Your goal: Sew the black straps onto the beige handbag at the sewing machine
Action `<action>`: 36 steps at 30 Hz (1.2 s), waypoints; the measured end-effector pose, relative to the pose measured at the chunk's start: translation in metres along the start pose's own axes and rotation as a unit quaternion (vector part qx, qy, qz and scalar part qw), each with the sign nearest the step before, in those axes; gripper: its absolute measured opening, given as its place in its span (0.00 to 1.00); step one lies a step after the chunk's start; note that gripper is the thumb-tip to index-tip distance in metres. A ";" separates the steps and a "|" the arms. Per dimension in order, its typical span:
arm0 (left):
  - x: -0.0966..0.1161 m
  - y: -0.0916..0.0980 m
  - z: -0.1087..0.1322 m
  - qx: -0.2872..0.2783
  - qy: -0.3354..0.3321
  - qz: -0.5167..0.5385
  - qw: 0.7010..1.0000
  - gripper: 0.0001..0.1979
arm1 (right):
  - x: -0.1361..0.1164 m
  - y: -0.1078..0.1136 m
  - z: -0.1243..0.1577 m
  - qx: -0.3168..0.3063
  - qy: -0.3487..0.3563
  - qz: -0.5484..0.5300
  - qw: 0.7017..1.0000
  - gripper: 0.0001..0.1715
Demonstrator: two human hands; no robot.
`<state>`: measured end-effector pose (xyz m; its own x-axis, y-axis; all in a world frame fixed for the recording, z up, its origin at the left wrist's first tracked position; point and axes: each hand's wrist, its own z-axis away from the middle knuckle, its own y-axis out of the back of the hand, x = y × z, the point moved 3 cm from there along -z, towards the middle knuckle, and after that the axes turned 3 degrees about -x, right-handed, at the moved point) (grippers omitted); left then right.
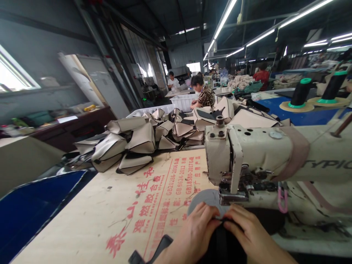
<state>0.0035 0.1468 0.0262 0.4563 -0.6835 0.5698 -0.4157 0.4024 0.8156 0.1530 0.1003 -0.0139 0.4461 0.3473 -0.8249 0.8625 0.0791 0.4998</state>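
Observation:
Both my hands rest on a black fabric piece (224, 244) at the bottom edge, just in front of the presser foot (232, 198) of a cream sewing machine (264, 154). My left hand (196, 233) presses the fabric's left side with fingers curled over its top edge. My right hand (249, 233) does the same on the right side. A black strap end (154, 251) of the piece trails left across the wooden table (115, 209).
A heap of beige and black sewn pieces (143, 141) lies at the table's far edge, with white bins (183, 102) behind. Other people sit working farther back (203, 95). Black thread cones (301, 93) stand at the right. Blue fabric (30, 207) drapes at the left.

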 end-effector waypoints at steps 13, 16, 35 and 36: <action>-0.010 0.013 0.015 -0.074 0.078 0.013 0.994 0.18 | 0.012 -0.012 0.001 0.051 -0.027 0.006 0.998 0.15; -0.014 0.018 0.018 -0.133 0.058 -0.041 0.988 0.32 | 0.013 -0.014 0.003 0.059 -0.022 0.023 0.998 0.17; -0.008 0.014 -0.011 -0.033 0.017 0.060 0.997 0.11 | 0.014 -0.005 0.005 0.100 -0.035 -0.001 0.994 0.10; -0.008 0.013 -0.012 -0.030 0.019 0.060 0.998 0.11 | 0.012 -0.003 0.006 0.109 -0.027 0.003 0.994 0.10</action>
<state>0.0034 0.1651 0.0333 0.4356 -0.6058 0.6657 -0.4219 0.5159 0.7455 0.1578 0.0984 -0.0272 0.4587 0.2951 -0.8382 0.8884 -0.1295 0.4405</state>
